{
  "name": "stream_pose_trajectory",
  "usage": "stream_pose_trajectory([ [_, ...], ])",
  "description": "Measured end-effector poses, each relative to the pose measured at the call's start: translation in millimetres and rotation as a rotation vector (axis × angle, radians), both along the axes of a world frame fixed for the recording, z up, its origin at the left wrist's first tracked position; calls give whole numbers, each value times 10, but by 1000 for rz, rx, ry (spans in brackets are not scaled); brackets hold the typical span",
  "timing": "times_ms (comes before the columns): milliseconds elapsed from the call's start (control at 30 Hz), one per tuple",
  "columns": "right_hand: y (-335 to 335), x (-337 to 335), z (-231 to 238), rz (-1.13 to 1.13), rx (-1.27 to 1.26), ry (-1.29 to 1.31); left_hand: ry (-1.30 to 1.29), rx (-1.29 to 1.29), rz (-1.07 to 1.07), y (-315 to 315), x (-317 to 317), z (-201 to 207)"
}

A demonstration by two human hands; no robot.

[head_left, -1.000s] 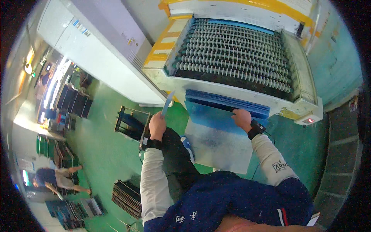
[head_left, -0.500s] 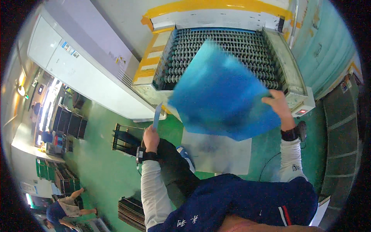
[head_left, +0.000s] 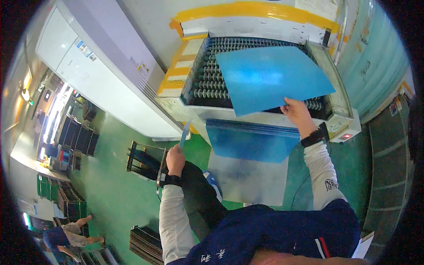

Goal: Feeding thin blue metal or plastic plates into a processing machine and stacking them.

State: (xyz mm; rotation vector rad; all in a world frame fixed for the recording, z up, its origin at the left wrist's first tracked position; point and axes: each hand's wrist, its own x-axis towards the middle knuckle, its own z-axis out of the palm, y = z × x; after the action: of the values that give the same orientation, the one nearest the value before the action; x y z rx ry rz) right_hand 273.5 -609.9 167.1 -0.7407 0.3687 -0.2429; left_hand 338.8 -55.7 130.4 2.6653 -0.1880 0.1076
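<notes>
My right hand (head_left: 298, 115) pinches the near edge of a flat blue sheet (head_left: 274, 75). The sheet is over the rows of small wheels of a roller conveyor (head_left: 212, 85), covering much of them; I cannot tell whether it touches them. Below the conveyor's front edge stands a stack of similar blue sheets (head_left: 251, 143), with a grey-white board (head_left: 251, 181) on the floor under it. At left, my left hand (head_left: 176, 161) is closed round a thin, pale blue flat strip (head_left: 185, 132) that points up; its exact kind is unclear.
Left of the conveyor stands a tall white cabinet (head_left: 106, 84). A dark rack (head_left: 143, 161) is on the green floor by my left forearm, and a pile of thin panels (head_left: 148, 245) lies nearer. Dark panels (head_left: 391, 163) line the right. Another person (head_left: 66, 236) bends at far left.
My right hand has moved the blue sheet up and away from me, from in front of the conveyor to over its wheels. The stack below has come into view. My left hand stays about in place.
</notes>
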Motion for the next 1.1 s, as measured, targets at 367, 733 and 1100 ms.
stream_pose_trajectory([
  [367, -330, 1404, -941, -117, -311, -166, 9, -61, -3, -42, 115, -108],
  [733, 265, 1497, 47, 306, -66, 174, -42, 8, 45, 206, 135, -142],
  [1100, 241, 1384, 136, 179, -1022, 257, -17, 16, 29, 141, 146, -148],
])
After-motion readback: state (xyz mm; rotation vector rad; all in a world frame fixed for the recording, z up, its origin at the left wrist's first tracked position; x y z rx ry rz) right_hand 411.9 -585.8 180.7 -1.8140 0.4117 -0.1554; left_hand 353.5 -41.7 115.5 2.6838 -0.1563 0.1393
